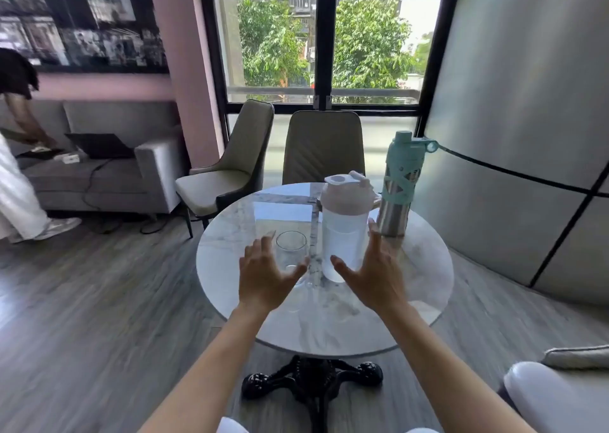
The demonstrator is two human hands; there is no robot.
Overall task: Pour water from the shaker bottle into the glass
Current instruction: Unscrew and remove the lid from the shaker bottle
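A translucent shaker bottle (344,231) with a pale pink lid, its flip cap raised, stands upright on the round marble table (418,277). Left of it stands a clear glass (291,249), apparently holding nothing. My left hand (263,274) hovers open just in front of the glass, fingers spread, partly covering its lower half. My right hand (375,274) is open beside the shaker's lower right, thumb reaching toward its base, not gripping it.
A steel bottle with a teal sleeve and cap (400,185) stands behind the shaker at the right. Two chairs (324,149) face the table's far side. A sofa (108,169) and a person (16,155) are at the left; a curved wall rises at the right.
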